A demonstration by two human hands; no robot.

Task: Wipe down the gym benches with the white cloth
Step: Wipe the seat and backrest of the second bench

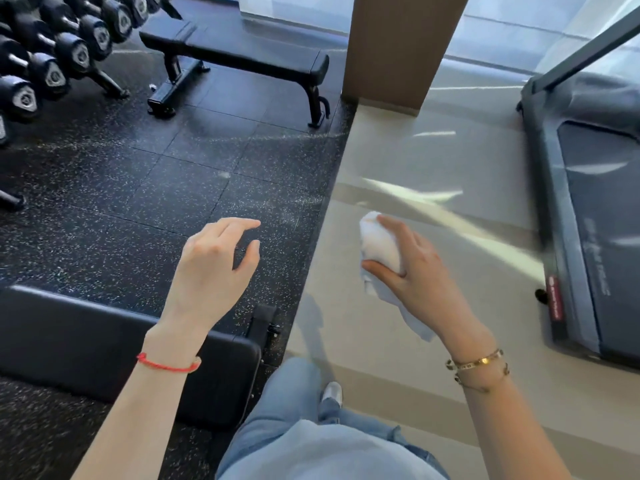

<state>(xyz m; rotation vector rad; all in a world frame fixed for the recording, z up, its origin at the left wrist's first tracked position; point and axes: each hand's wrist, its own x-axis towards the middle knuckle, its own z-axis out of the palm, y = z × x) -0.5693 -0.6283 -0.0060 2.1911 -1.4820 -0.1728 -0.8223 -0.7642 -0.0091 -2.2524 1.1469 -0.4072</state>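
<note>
Jeans [287, 403] and a pale shirt fill the bottom edge, with one shoe [332, 393] on the tan floor [415, 161]. Just beyond, the near bench [86, 341] lies under the left forearm. Two hands hang above the floor: the left hand [211, 268] holds nothing, its fingers loosely curved and slightly apart, over the speckled black mat [145, 181]. To its right, the right hand [412, 265] grips the white cloth [379, 251], bunched between thumb and curled fingers, one tail hanging below the palm. Further right stands one treadmill [595, 209]. Farther off, a second bench [242, 53] stands beside a rack of dumbbells [55, 53] and a brown pillar [398, 46].
</note>
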